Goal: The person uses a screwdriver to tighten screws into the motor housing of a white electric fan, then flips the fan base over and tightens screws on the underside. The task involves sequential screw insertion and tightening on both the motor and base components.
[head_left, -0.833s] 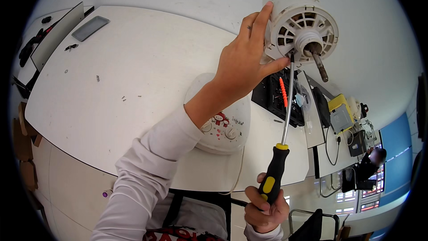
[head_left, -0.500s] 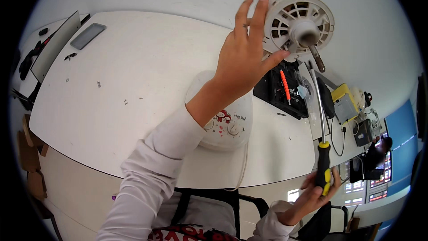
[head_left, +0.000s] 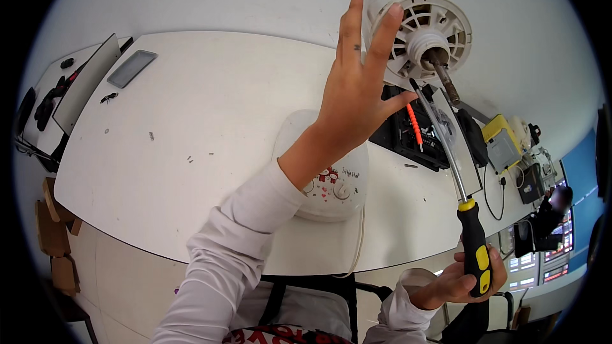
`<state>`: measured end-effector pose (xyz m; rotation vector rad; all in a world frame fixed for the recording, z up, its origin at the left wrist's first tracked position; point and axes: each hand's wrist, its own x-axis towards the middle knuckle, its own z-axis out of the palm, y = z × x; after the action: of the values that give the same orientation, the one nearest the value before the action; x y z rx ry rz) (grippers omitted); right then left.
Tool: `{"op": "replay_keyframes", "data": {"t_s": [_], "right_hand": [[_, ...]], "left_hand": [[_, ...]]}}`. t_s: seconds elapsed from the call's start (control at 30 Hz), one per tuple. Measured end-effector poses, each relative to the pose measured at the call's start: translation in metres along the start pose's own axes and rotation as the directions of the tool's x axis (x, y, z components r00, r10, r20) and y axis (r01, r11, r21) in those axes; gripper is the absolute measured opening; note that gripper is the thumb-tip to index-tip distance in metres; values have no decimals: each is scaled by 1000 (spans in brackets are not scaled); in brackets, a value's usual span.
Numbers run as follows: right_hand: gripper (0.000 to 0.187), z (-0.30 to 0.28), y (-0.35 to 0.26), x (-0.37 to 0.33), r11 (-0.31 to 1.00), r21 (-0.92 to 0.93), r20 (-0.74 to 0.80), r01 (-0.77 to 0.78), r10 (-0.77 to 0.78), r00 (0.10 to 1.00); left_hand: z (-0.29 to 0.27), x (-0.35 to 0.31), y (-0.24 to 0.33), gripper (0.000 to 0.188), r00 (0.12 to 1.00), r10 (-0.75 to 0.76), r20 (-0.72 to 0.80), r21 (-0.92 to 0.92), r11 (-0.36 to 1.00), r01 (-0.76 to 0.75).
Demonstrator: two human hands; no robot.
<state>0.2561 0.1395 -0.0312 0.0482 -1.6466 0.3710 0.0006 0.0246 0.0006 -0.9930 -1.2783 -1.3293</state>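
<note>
At the upper right is a white fan motor housing [head_left: 387,20] with a slotted round front and a bare metal shaft [head_left: 447,83] jutting out. My left hand [head_left: 360,70] is raised against its left side in this view, fingers stretched apart; whether they touch it is unclear. Below the motor, partly hidden by my left forearm, lies the white fan base [head_left: 331,207] with a cartoon print and a pale cable. Low on the right, my right hand [head_left: 462,280] grips a screwdriver [head_left: 472,229] by its black and yellow handle. Its blade points up, the tip near my left thumb and below the slotted front.
A black open case [head_left: 417,146] with an orange-handled tool [head_left: 414,124] stands behind the screwdriver. Several small screws [head_left: 190,158] lie on the white table [head_left: 191,89]. A grey tray [head_left: 132,68] sits at the far left. A yellow-grey case [head_left: 502,143] and a seated person are at the right.
The screwdriver's tip has swung left, closer to my left thumb, and my right hand is lower and farther right. My left fingers have spread wider. The whole view has shifted slightly.
</note>
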Motion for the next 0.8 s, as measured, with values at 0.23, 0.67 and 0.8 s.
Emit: {"op": "replay_keyframes", "data": {"t_s": [0.23, 0.67, 0.8], "right_hand": [[58, 18, -7, -1, 999, 50, -57, -7, 10, 998], [60, 19, 1, -2, 998, 42, -24, -52, 53, 998], [61, 21, 1, -3, 997, 24, -28, -75, 76, 997]], "left_hand": [[2, 0, 6, 103, 999, -18, 33, -38, 999, 19], [2, 0, 5, 104, 999, -12, 30, 1, 1000, 12], [2, 0, 5, 104, 999, -12, 30, -13, 1000, 12]]}}
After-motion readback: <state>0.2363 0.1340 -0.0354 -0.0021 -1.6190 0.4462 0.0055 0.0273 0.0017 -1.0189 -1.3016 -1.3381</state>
